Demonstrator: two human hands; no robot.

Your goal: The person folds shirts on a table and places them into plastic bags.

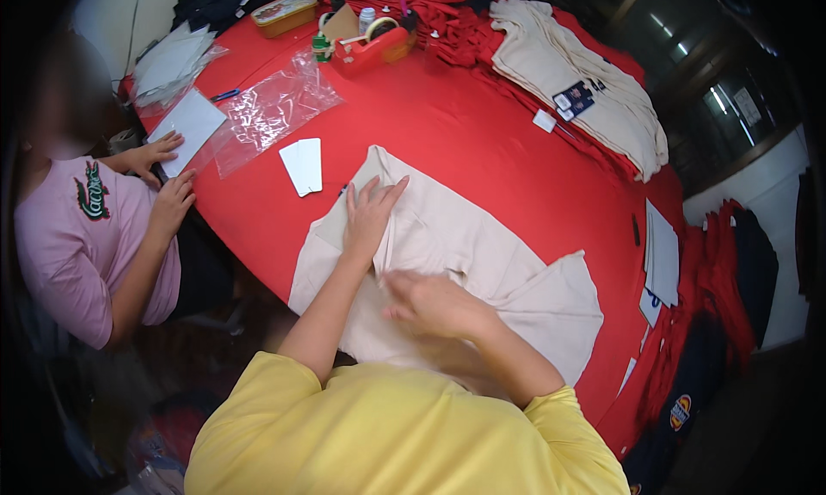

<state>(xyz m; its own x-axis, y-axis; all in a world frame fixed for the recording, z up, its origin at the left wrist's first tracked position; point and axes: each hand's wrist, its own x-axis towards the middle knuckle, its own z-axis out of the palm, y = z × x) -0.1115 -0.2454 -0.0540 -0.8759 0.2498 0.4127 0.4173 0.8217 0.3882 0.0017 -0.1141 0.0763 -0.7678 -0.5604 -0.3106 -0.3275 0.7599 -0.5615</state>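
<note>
Left fingers [397, 191] on cream garment [503, 262]; printed navy tag [574, 100] beyond.

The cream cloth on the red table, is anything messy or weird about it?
A little. The cream cloth isn't smooth: creases show near the left hand and the blurred right hand, and a pointed corner sticks out on its right side, so its outline looks uneven. I can't see any spill or tear.

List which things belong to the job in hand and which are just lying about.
Job in hand:
cream fabric garment, spread out
left hand, resting on it
right hand, blurred, over it

Apparently just lying about:
white rectangular cards
red plastic tape dispenser
yellow rectangular tub
piled cream fabric garments
</note>
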